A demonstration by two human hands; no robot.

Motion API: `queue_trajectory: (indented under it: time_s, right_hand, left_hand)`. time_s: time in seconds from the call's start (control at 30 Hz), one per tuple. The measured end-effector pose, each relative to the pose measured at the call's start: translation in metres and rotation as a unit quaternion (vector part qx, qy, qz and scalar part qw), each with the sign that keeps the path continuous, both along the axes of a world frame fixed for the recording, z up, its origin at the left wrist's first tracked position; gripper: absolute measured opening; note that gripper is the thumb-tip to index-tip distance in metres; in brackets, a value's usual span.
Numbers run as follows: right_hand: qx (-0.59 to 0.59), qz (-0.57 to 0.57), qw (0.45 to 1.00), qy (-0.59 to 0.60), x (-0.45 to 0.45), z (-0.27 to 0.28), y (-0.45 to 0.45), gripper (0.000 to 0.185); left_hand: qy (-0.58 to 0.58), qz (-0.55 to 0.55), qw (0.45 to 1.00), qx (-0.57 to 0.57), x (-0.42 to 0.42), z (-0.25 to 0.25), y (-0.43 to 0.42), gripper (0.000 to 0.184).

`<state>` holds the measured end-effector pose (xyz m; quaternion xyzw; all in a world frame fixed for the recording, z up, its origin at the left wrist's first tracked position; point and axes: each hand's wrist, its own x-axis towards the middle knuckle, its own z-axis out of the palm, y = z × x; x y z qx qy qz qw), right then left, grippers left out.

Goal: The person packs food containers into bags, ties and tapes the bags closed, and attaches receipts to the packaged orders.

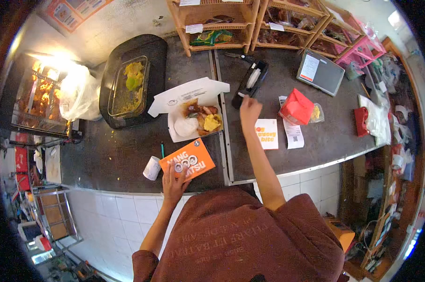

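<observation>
Left hand loosely spread on orange box; right hand curled by tape dispenser (cannot tell grip). Careless push could slide orange box into open meal box.

"MANG", "ATSU" on orange box

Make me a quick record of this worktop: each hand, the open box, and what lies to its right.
Left hand: on the orange carton
Right hand: fingers curled near one end of the black tape dispenser; contact unclear
Open box: white; holds a white mound and yellow food
To its right: red package overlapping a printed receipt; white card with orange lettering
</observation>
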<state>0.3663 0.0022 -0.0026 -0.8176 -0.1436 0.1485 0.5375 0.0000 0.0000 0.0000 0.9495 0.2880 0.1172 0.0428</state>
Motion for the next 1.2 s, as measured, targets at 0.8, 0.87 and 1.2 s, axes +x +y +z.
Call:
queue_trajectory:
  time_s: [0.8, 0.87, 1.2]
  right_hand:
    - [0.046, -0.231, 0.972, -0.020, -0.054, -0.078, 0.038, 0.055]
    - [0.021, -0.210, 0.976, -0.059, -0.061, -0.082, 0.028, 0.053]
    - [0.023, 0.267, 0.949, 0.169, -0.227, 0.061, -0.064, 0.050]
  left_hand:
    - [-0.044, -0.030, 0.998, 0.024, -0.030, -0.018, 0.015, 0.045]
    - [-0.033, -0.032, 0.998, 0.032, -0.033, -0.022, 0.013, 0.045]
    - [-0.042, -0.024, 0.999, 0.022, -0.021, -0.012, 0.011, 0.054]
